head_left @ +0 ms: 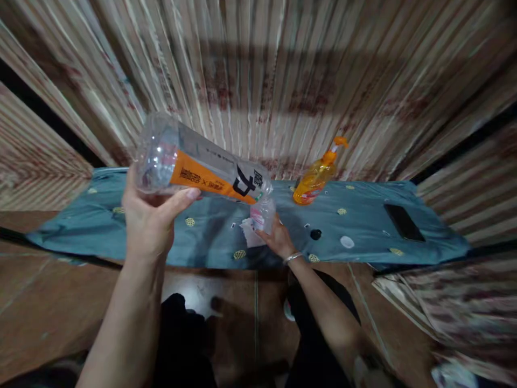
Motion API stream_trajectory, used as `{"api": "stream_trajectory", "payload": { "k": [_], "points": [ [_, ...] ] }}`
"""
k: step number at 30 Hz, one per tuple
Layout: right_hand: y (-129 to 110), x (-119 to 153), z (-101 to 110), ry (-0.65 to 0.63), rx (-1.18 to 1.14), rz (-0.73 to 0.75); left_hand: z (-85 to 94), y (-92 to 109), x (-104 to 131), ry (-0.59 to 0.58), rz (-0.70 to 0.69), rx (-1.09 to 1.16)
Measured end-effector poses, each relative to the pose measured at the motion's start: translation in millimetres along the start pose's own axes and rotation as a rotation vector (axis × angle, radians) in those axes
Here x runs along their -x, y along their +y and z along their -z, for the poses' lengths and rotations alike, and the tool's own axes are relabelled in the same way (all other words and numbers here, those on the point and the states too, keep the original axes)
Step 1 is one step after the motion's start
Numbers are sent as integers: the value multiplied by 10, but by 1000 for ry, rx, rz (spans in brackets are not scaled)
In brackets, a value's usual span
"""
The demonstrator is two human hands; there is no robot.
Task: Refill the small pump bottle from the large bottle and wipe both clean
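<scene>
My left hand is wrapped round the base end of a large clear plastic bottle with an orange and black label. The bottle is tilted, its neck end pointing down to the right. Around a smaller clear bottle with pink print, my right hand is closed, holding it above the table. The large bottle's mouth meets the top of the small one; whether they touch, I cannot tell. Beneath the small bottle lies a piece of white paper.
An orange pump bottle stands at the back of the blue cloth-covered table. To the right lie a black cap, a white round lid and a black phone. Striped curtains hang behind.
</scene>
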State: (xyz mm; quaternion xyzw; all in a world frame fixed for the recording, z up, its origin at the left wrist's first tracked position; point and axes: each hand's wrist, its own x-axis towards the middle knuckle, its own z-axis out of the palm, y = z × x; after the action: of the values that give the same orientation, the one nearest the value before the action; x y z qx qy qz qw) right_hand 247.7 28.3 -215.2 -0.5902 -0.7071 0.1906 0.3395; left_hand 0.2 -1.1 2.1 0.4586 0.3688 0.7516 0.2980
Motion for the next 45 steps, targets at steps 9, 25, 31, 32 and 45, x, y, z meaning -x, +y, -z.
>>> {"api": "stream_trajectory", "payload": {
  "k": [9,25,31,32,45],
  "points": [
    [-103,-15,56,-57,16,-99,-14,19,11,-16,11,-25],
    [-173,-9,123,-66,43,-73,-49,96,42,-31,43,-73],
    [-215,-2,153,-75,81,-77,-93,129,51,-3,79,-32],
    [-221,0,157,-76,84,-79,-95,133,52,-3,83,-33],
    [-211,-2,153,-72,49,-75,-60,142,44,-40,80,-71]
  ]
}}
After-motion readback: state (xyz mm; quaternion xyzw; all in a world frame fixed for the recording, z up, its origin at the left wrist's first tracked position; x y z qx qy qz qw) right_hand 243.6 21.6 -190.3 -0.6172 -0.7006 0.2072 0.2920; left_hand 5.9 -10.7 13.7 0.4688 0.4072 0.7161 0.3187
